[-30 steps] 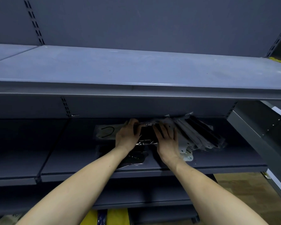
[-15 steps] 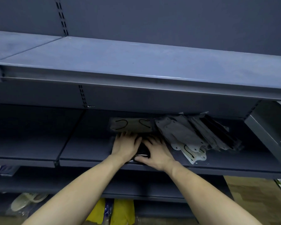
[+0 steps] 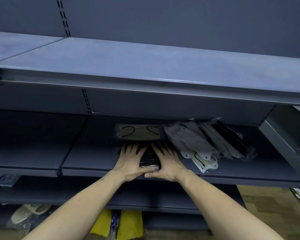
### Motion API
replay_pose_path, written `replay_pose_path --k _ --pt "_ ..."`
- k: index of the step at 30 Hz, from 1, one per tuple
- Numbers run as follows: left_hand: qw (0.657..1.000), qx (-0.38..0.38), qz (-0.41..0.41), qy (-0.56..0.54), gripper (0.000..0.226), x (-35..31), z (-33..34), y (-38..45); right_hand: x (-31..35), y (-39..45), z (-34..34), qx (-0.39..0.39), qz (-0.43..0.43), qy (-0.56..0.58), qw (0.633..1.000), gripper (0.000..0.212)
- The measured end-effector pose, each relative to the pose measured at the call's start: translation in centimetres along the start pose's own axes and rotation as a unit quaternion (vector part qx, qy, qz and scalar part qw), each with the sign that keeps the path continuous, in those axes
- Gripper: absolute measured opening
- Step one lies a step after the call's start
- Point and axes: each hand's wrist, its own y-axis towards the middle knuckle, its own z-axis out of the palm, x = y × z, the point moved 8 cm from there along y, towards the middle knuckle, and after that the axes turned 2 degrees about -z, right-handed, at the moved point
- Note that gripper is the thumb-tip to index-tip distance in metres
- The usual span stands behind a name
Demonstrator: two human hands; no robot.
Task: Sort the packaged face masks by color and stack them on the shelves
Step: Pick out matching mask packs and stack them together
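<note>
Down at the far left, on a lower shelf, a pale slipper in a clear bag [image 3: 30, 212] lies well apart from the work. On the middle shelf [image 3: 93, 163] the person's left hand [image 3: 132, 161] lies flat with fingers straight and spread, pressing on the left side of a small stack of black packaged masks [image 3: 149, 161] near the shelf's front edge. The right hand [image 3: 168, 163] does the same on the right side, fingers straight, and the two thumbs almost meet at the near edge; neither hand curls round the stack. Just behind the hands a beige packaged mask [image 3: 139, 133] with black ear loops lies flat towards the back. To the right slumps an unsorted heap of packaged masks [image 3: 208, 142], grey, cream and black mixed. It looks as if the black stack is being squared up. To do that well, I would press evenly with both palms, nudge the slippery wrappers until their edges line up, and keep the stack clear of the beige one so the colours stay separate. Yellow packets [image 3: 128, 224] sit lowest, below the arms.
</note>
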Motion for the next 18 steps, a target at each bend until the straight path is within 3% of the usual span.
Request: replay_pose_path --k 6,11,14,18 --pt "0.995 0.006 0.099 0.031 0.117 0.0 -0.5 -1.4 1.2 -0.5 -0.8 -0.037 0.001 -0.044 0.998 0.121" --pt "0.985 -0.013 0.159 0.067 0.103 0.4 0.0 -3.0 2.2 -2.4 0.6 -0.075 0.004 -0.032 0.997 0.118" --pt "0.989 0.008 0.126 0.078 0.1 1.1 -0.3 -3.9 3.3 -3.0 1.1 -0.085 0.001 -0.067 0.994 0.112" --pt "0.989 0.054 0.025 0.138 0.106 2.8 -0.1 -5.3 4.9 -4.3 0.4 -0.106 0.025 -0.068 0.992 0.09"
